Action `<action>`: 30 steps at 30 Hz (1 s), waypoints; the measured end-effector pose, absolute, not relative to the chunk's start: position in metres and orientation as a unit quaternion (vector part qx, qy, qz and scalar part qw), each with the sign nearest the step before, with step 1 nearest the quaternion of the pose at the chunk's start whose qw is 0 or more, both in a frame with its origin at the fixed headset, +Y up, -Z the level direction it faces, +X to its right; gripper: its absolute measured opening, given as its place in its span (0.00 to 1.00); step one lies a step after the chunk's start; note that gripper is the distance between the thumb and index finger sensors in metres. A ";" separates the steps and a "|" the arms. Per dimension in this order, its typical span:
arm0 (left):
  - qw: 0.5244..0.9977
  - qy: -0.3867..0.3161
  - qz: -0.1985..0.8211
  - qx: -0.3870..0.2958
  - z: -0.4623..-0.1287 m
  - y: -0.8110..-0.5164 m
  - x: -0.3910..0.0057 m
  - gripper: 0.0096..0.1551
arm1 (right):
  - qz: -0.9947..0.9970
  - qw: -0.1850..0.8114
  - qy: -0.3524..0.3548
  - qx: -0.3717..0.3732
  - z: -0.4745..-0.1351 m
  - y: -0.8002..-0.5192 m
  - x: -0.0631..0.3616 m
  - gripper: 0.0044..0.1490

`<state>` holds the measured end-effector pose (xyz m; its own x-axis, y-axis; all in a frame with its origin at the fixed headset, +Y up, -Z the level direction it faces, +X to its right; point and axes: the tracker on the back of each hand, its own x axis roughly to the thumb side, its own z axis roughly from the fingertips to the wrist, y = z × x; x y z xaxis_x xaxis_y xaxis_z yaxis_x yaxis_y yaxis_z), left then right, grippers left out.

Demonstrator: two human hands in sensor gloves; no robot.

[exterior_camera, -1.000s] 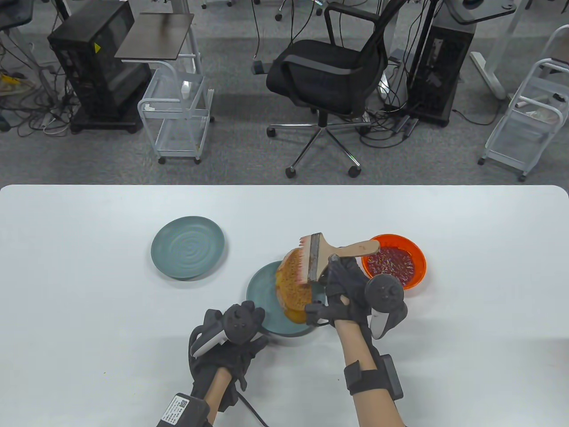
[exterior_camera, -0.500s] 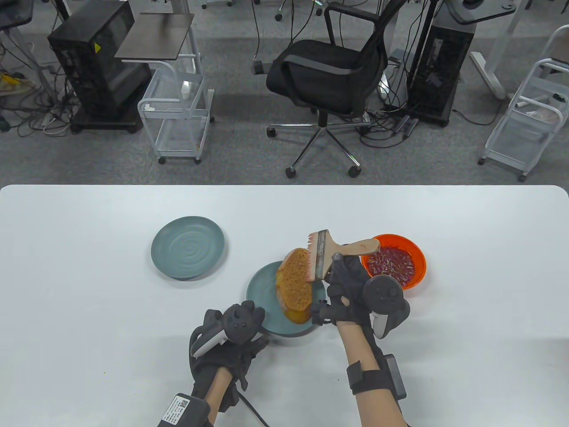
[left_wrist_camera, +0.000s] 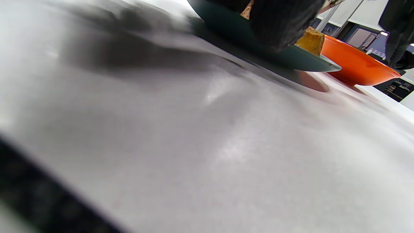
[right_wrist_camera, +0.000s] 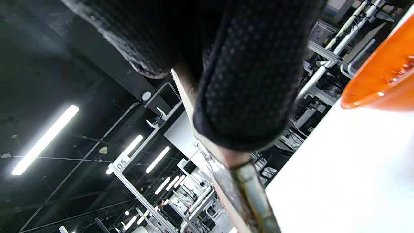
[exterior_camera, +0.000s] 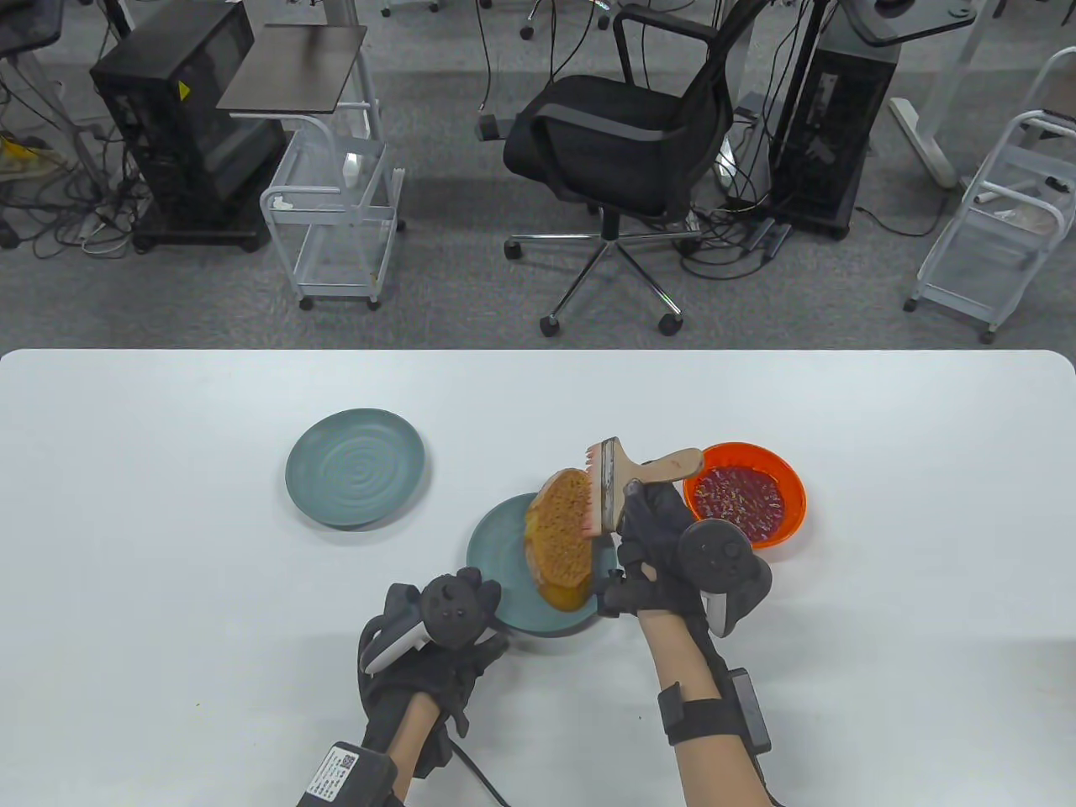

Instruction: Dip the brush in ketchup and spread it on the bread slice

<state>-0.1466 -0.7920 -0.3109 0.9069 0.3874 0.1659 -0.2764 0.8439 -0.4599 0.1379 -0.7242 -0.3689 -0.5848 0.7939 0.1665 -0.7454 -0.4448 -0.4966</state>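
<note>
Two risks: the right hand, gripping the wooden flat brush with ketchup-red bristles on the toasted bread slice, could push it off the teal plate or drip ketchup; I cannot tell whether the left hand by the rim grips anything.

White table with two plates, bowl

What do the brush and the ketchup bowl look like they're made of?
The brush appears to have a pale bare-wood handle with visible grain, a dull, stained metal band, and light bristles tinted red at the tips. The ketchup bowl looks like glossy, slightly translucent orange plastic, judging by its thin bright rim; this is not certain.
</note>
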 end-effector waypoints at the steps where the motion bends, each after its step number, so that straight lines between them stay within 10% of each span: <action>1: 0.952 -0.127 0.173 -0.219 -0.311 -0.792 -0.146 0.39 | 0.846 0.462 -0.263 -0.045 -0.369 -0.724 0.136 0.30; 24: 0.947 -0.125 0.180 -0.233 -0.311 -0.792 -0.148 0.39 | 0.791 0.590 -0.152 -0.061 -0.375 -0.749 0.122 0.30; 30: 0.947 -0.126 0.183 -0.234 -0.311 -0.793 -0.149 0.39 | 0.842 0.478 -0.245 -0.049 -0.373 -0.731 0.141 0.30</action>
<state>-0.1494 -0.7927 -0.3110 0.9013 0.4057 0.1521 -0.2880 0.8233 -0.4890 0.1408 -0.7310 -0.3730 -0.5374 0.8297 0.1513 -0.7811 -0.4219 -0.4603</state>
